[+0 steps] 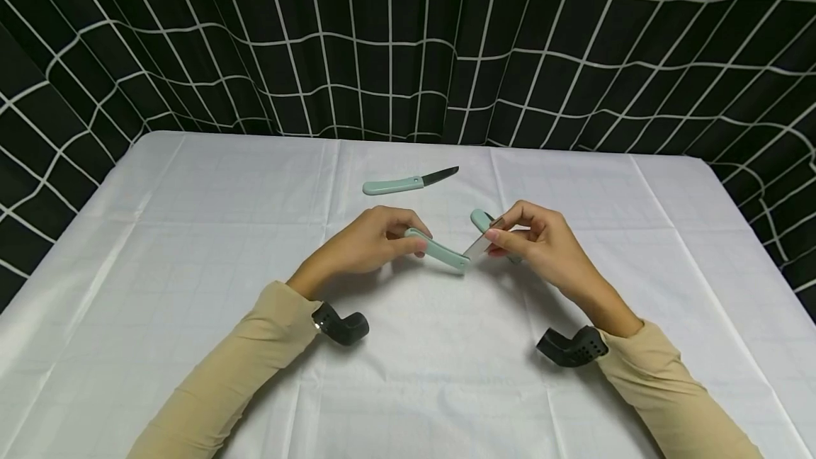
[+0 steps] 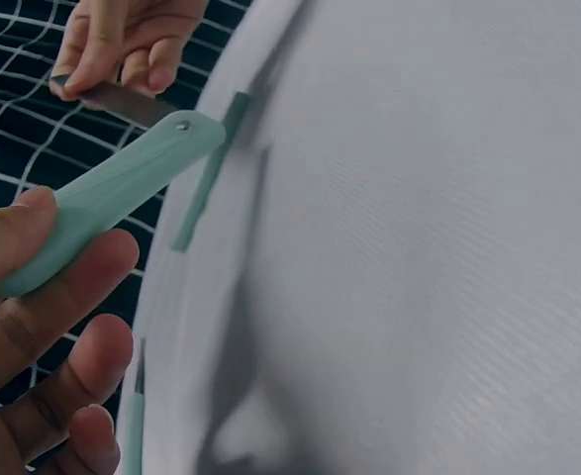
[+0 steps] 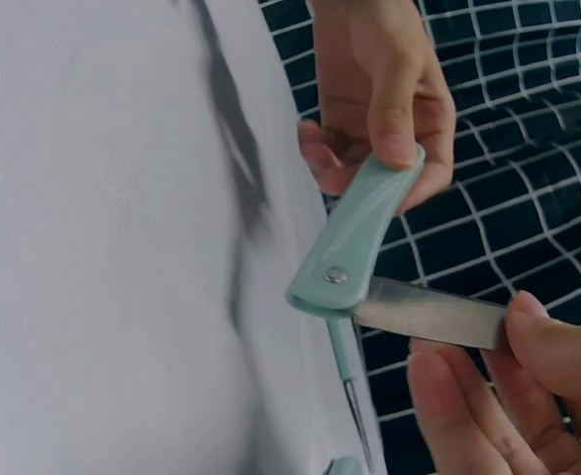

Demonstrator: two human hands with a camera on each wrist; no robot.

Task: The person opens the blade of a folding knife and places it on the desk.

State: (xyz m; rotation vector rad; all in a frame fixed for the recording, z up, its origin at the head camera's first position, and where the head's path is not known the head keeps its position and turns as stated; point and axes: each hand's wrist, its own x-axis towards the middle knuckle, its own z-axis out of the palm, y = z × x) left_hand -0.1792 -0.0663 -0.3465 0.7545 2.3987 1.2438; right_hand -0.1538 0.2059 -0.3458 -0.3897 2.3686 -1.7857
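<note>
Between both hands is a folding knife with a mint-green handle (image 1: 440,252) and a steel blade (image 3: 434,315) partly swung out at an angle. My left hand (image 1: 376,241) pinches the handle's rear end between thumb and fingers. Thumb and fingertips of my right hand (image 1: 545,239) pinch the blade near its tip. A rivet shows at the pivot end in both wrist views. Beneath the right hand lies a second mint-green folding knife (image 1: 481,219), folded and partly hidden by the fingers. A third folding knife (image 1: 394,185) rests beyond the left hand, blade out and pointing right.
A white cloth (image 1: 408,381) with fold creases covers the table. Behind it and at both sides hangs black fabric with a white grid (image 1: 357,34). Each wrist carries a black camera mount (image 1: 344,328) that juts inward over the table.
</note>
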